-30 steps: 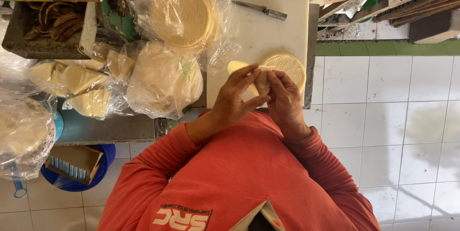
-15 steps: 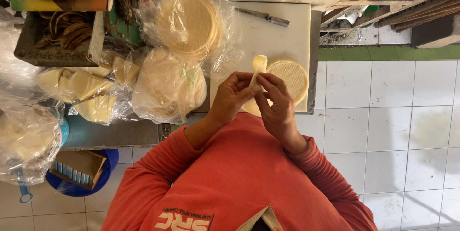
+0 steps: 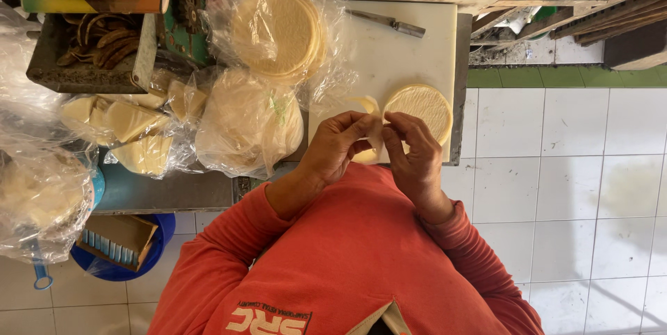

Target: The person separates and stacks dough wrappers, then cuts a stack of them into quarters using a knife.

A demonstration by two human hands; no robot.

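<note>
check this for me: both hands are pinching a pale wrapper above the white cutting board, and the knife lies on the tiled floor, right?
Not quite. In the head view the knife lies on the white cutting board, near its far edge, not on the floor. Both hands, left and right, do pinch the pale wrapper.

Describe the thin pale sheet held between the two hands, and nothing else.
The pale sheet is a thin, cream-yellow, flexible piece that looks like dough wrapper. It is bent and partly curled, lifted just above the white cutting board, beside a round stack of similar wrappers. The left hand pinches it from one side and the right hand from the other, their fingertips covering much of it, so its full outline cannot be told.
</note>
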